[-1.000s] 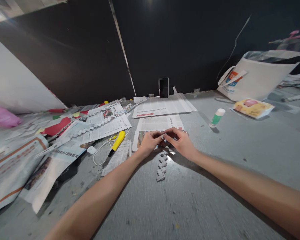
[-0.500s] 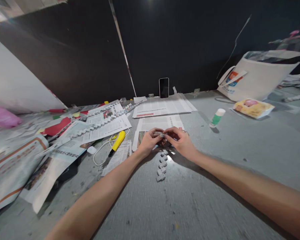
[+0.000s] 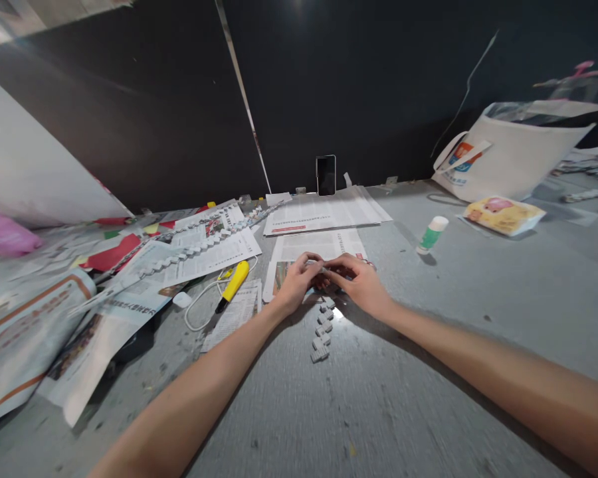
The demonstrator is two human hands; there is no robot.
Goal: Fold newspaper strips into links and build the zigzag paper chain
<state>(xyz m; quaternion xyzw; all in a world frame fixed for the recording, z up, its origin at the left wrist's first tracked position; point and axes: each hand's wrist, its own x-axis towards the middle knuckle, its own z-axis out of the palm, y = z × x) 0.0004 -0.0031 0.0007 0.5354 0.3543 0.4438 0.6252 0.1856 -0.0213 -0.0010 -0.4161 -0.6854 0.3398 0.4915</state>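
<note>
Forearms run in from bottom L & bottom R of frame, cut off at the edges. L hand point(image 3: 295, 284) & R hand point(image 3: 363, 285) meet mid-frame, fingers curled in, tips almost together, both pinching a small pale paper piece point(image 3: 323, 269); fingers cover most of it, so its shape & folds can't be made out. Undersides of both hands in shadow. Folded zigzag strip point(image 3: 321, 342) lies on the tabletop point(image 3: 403, 411) just below the hands, btwn the wrists; its top end stops near the fingers, can't tell if it joins the held piece. Open grey surface runs lower centre to mid-R. L of the L wrist: yellow cutter point(image 3: 235, 282) by a looped white cable. Newspaper sheet point(image 3: 319, 242) beyond hands, partly hidden by them. Glue stick point(image 3: 432, 234) stands a bit tilted, R of centre, well apart from R hand. Far edge: phone point(image 3: 326, 175) upright near black wall point(image 3: 379, 86), its screen dark. White bag point(image 3: 523, 153) upper R, blurry printing; pink item point(image 3: 4, 232) cut off at L edge, unclear what.
</note>
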